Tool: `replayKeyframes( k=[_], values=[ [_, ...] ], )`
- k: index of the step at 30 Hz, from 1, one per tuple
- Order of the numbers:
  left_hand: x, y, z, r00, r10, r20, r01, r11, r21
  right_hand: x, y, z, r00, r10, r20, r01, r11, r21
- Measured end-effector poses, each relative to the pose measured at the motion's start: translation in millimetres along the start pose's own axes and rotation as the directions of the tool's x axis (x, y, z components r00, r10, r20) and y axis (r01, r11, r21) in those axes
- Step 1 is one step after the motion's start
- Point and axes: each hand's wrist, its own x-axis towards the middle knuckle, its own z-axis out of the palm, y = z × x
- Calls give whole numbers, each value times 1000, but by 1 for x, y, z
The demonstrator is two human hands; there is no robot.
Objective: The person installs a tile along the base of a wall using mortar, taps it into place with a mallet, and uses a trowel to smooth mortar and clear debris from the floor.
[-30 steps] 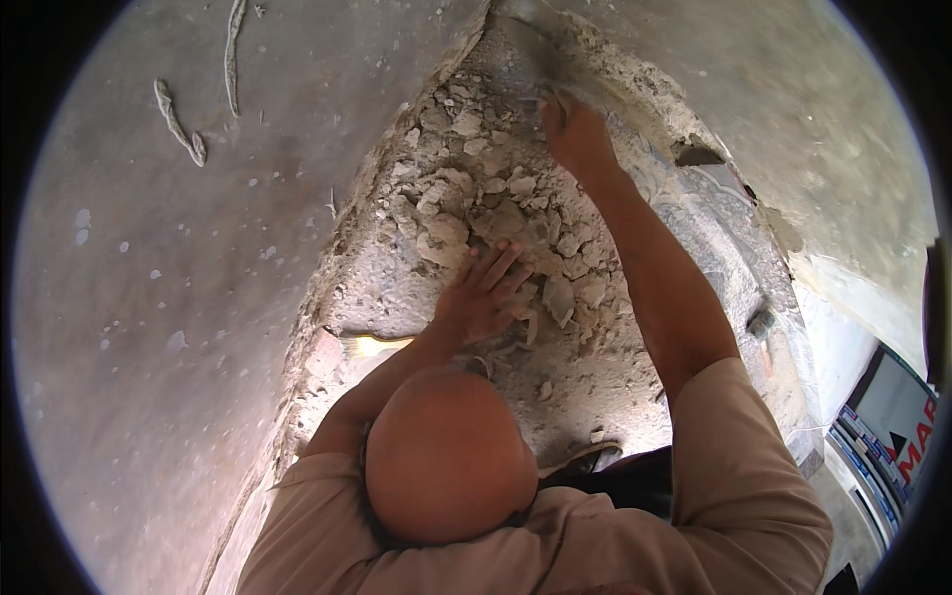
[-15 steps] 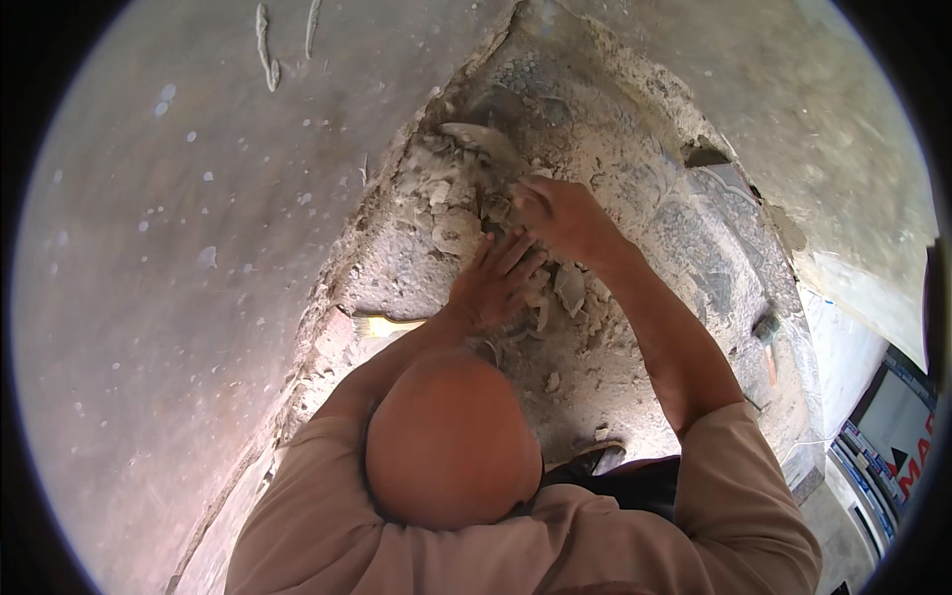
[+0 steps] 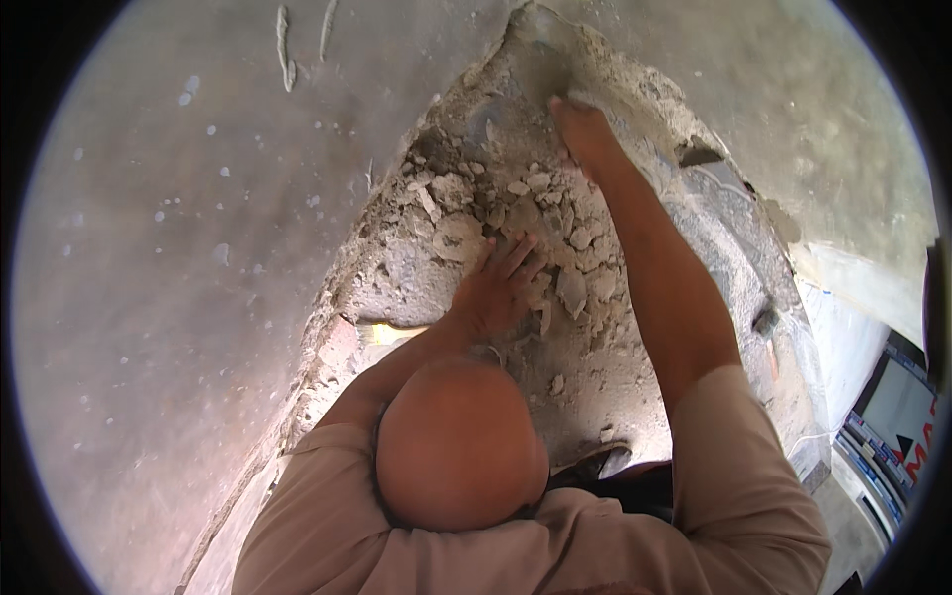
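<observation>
My left hand (image 3: 496, 288) lies flat with fingers spread on broken rubble (image 3: 570, 223), beside a roundish pale lump (image 3: 458, 238). Nothing shows in its grasp. Farther ahead, my right hand (image 3: 585, 134) is closed near the far end of the rough, dusty hollow (image 3: 605, 372). A grey smear sits just past its fingers, and I cannot make out what it grips. Several grey chunks and flakes are heaped between the two hands.
A brush-like tool (image 3: 392, 332) with pale bristles lies by my left forearm. At the right edge rests a dark-headed tool (image 3: 766, 332) with an orange handle. Smooth grey concrete (image 3: 188, 297) borders the left. A dark shoe (image 3: 603, 461) shows below.
My right hand has moved forward and slightly right, away from my left hand, uncovering the heap of chunks. My left hand stays almost in place.
</observation>
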Motion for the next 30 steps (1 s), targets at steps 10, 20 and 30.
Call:
replayKeyframes(
  k=[10,20,30],
  values=[
    [-5,3,-10,993,-4,120,1,1000,29,-40,26,-24,967,-252,23,227,826,-517],
    [-14,-9,9,998,18,-63,-22,998,-61,-64,29,-8,977,-1,213,73,942,-328],
    [0,-3,7,993,46,-111,-59,992,-115,23,1,2,985,120,126,-157,927,341]
  ],
)
